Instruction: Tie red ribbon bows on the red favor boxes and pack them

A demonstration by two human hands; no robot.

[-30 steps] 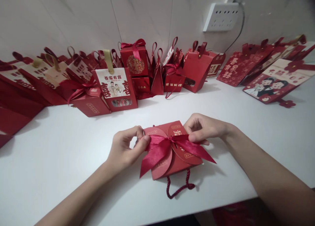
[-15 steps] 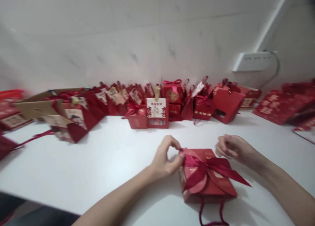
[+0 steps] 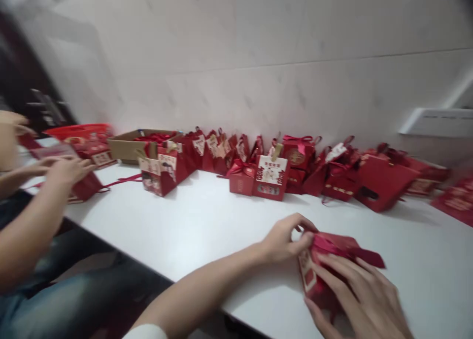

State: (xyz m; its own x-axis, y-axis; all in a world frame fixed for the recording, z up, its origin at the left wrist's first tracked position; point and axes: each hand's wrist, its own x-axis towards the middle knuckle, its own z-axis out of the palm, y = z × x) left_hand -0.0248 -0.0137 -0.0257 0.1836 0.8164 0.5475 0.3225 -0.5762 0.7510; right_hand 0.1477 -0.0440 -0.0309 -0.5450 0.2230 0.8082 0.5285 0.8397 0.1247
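Pinching the far left top edge of the red gift box w/ the left hand, thumb & forefinger closed on it right where the red ribbon is bunching. Laying the right hand over the box's near side, fingers stretched across the top, thumb down at the near left corner; too blurred to tell whether that grip is clamping or just resting. Resting the box on the white counter near its front edge, lower right of the view, tilted, w/ a labelled side facing left & a ribbon tail poking out to the right past the fingertips.

Facing a long row of red gift boxes & bags along the back wall, most w/ bows or handles, well apart from the held box. Noting a brown cardboard box at the row's left end, w/ a red basket just beyond it.

Sharing the counter w/ another person at far left: seeing that person's hands touching another red box near the counter's corner, legs in denim below. Catching a white power strip on the wall at upper right, v. blurred.
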